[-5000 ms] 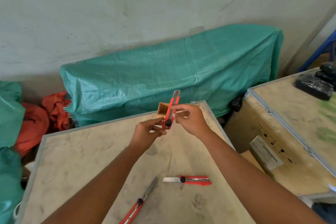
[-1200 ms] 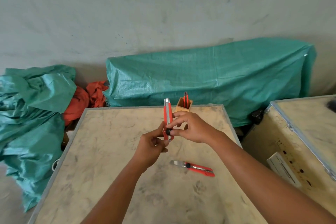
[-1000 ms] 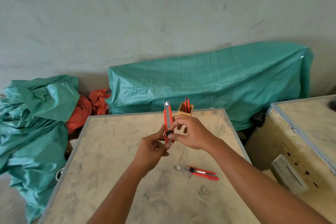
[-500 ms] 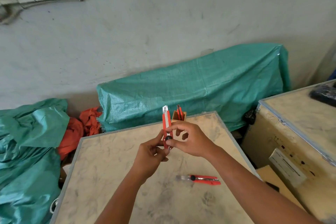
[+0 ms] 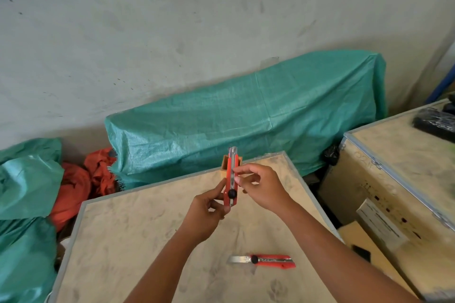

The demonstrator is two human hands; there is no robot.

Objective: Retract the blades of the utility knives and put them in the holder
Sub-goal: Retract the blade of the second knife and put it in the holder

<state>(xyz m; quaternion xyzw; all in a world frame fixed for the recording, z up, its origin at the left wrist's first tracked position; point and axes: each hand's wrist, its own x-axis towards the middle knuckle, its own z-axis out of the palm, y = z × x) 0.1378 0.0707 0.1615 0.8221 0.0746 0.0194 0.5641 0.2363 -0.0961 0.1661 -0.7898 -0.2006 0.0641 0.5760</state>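
Note:
I hold a red utility knife [image 5: 231, 179] upright over the far part of the wooden crate top [image 5: 138, 233]. My left hand [image 5: 205, 214] pinches its lower end beside the black knob. My right hand [image 5: 262, 186] pinches its middle from the right. Only a short metal tip shows at its top. Right behind it stands the small wooden holder [image 5: 225, 164], mostly hidden by the knife. A second red utility knife [image 5: 267, 259] lies flat near the crate's front right, its blade out and pointing left.
A green tarp-covered heap [image 5: 246, 115] lies against the grey wall behind the crate. Green and orange cloth [image 5: 73, 187] is piled at the left. Another wooden crate [image 5: 398, 179] stands at the right with a black object [image 5: 434, 122] on top.
Five seconds ago two knives lay on the crate; now one does. Over the last second the held knife's knob sits lower on the handle and my right hand has moved up to its middle.

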